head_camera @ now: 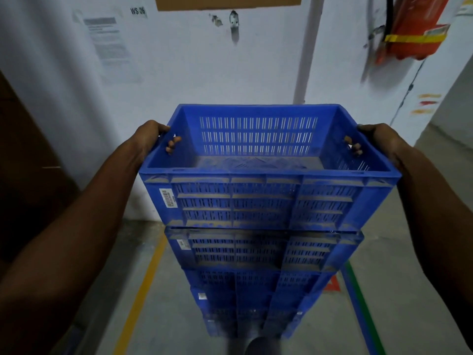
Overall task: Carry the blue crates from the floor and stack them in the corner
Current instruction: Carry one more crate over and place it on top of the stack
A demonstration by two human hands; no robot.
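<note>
An empty blue slotted crate is at the top of a stack of several blue crates that rises from the floor against the white wall. My left hand grips its left handle hole, fingertips showing inside the crate. My right hand grips the right handle hole the same way. The top crate's base sits at the rim of the crate below; whether it rests fully on it I cannot tell.
A white wall with a vertical pipe and posted papers stands right behind the stack. A red fire extinguisher hangs at upper right. Yellow and green-blue floor lines flank the stack. A brown surface is on the left.
</note>
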